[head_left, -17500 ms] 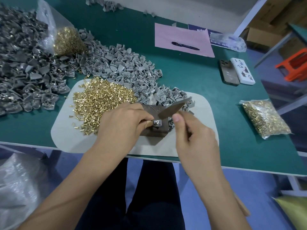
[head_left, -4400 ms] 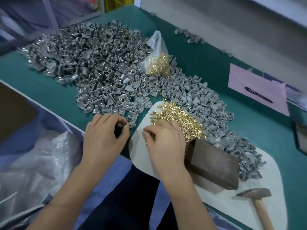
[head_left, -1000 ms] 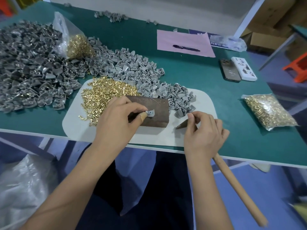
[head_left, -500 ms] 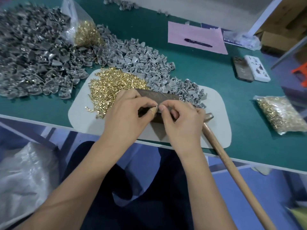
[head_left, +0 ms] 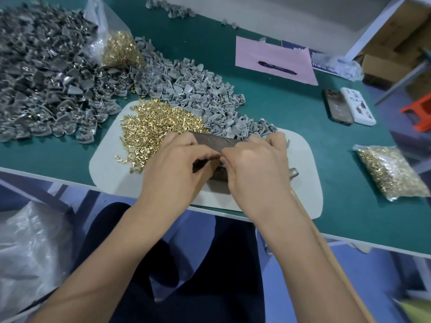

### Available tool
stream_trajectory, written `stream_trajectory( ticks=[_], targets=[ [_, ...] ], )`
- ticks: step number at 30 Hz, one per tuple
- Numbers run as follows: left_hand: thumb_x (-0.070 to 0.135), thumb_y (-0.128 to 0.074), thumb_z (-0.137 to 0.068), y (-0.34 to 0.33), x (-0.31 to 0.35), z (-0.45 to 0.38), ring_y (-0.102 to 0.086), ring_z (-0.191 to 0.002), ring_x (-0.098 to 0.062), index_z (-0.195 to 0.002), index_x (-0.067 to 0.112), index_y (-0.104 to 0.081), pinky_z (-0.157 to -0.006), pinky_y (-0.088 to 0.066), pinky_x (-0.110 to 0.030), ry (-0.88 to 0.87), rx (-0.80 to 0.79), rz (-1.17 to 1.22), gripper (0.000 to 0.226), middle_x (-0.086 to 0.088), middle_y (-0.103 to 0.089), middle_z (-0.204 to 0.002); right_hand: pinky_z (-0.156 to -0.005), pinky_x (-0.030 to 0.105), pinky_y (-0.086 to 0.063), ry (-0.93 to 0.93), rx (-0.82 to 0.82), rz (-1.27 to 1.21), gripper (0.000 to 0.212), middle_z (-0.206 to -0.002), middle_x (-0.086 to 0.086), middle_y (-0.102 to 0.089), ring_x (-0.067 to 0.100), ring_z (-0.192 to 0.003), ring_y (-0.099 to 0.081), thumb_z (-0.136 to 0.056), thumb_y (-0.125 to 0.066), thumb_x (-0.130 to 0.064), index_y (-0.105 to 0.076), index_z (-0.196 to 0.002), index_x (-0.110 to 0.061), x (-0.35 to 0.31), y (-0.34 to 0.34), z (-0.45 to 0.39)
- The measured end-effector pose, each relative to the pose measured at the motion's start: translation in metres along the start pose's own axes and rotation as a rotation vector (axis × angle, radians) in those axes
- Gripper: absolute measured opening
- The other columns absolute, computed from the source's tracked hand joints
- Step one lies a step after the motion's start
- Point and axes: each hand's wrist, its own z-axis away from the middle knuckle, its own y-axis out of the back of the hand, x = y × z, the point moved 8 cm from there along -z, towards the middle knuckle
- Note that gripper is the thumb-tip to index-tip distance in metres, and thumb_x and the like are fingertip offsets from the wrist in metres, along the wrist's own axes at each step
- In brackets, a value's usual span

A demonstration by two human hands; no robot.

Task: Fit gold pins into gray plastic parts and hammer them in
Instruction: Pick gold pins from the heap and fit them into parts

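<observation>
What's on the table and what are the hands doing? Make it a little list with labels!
left hand: fingers curled, pinching something small over the block
right hand: fingertips meeting the left hand's; what they pinch is hidden
block: dark, on the white mat
hammer: head lying on the mat, beside the right hand
loose gold pins: piled on the mat
gray parts: heaped behind the mat
bag of pins: far right
</observation>
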Motion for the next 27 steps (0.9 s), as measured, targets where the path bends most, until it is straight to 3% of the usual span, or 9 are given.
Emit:
stream_trajectory(
  ticks=[5, 9, 17, 21, 24, 27],
  targets=[
    [0.044, -0.067, -0.087, 0.001, 0.000, -0.001, -0.044, -0.088, -0.011, -0.097, 0.041, -0.076, -0.056, -0.045, -0.033, 0.008, 0.001, -0.004, 0.013, 0.011, -0.050, -0.079, -0.080, 0.039, -0.027, -0.073, -0.019, -0.251, 0.021, -0.067, -0.007, -0.061, 0.022, -0.082, -0.057, -0.097, -0.060, -0.029, -0.069, -0.078, -0.023, 0.018, -0.011, 0.005],
    [0.047, -0.067, -0.087, 0.002, 0.000, -0.001, -0.046, -0.088, -0.012, -0.096, 0.043, -0.076, -0.057, -0.046, -0.034, 0.011, 0.003, -0.008, 0.013, 0.011, -0.050, -0.079, -0.083, 0.049, -0.045, -0.147, 0.003, -0.484, 0.014, -0.047, -0.010, -0.036, 0.022, -0.067, -0.049, -0.093, -0.068, -0.024, -0.074, -0.080, -0.023, 0.025, -0.017, 0.010],
    [0.041, -0.068, -0.088, 0.002, 0.006, -0.001, -0.048, -0.092, -0.014, -0.101, 0.038, -0.074, -0.061, -0.047, -0.035, -0.041, -0.008, -0.007, 0.015, 0.014, -0.052, -0.084, -0.083, 0.043, -0.040, -0.138, -0.013, -0.358, 0.018, -0.051, -0.008, -0.038, 0.017, -0.070, -0.047, -0.095, -0.063, -0.034, -0.072, -0.081, -0.028, 0.024, -0.014, 0.009],
    [0.040, -0.069, -0.088, 0.002, 0.006, -0.001, -0.048, -0.092, -0.015, -0.099, 0.038, -0.073, -0.062, -0.046, -0.035, -0.035, -0.010, -0.001, 0.012, 0.014, -0.051, -0.084, -0.081, 0.045, -0.046, -0.130, 0.001, -0.422, 0.014, -0.049, -0.009, -0.039, 0.016, -0.065, -0.045, -0.093, -0.066, -0.032, -0.076, -0.083, -0.028, 0.026, -0.013, 0.008],
    [0.041, -0.070, -0.089, 0.002, 0.005, -0.003, -0.047, -0.093, -0.012, -0.096, 0.039, -0.073, -0.059, -0.043, -0.031, -0.019, -0.010, -0.030, 0.009, 0.014, -0.051, -0.084, -0.083, 0.049, -0.049, -0.186, 0.066, -0.564, 0.013, -0.067, -0.009, -0.058, 0.021, -0.075, -0.057, -0.095, -0.067, -0.028, -0.079, -0.100, -0.028, 0.037, -0.012, 0.015],
    [0.045, -0.069, -0.090, 0.001, 0.003, -0.003, -0.044, -0.093, -0.009, -0.095, 0.040, -0.074, -0.058, -0.034, -0.026, 0.002, -0.015, -0.015, 0.009, 0.014, -0.051, -0.083, -0.089, 0.044, -0.048, -0.447, 0.207, -0.565, 0.024, -0.093, -0.002, -0.063, 0.023, -0.095, -0.058, -0.098, -0.063, -0.034, -0.073, -0.119, -0.027, 0.078, -0.010, 0.046]
  ],
)
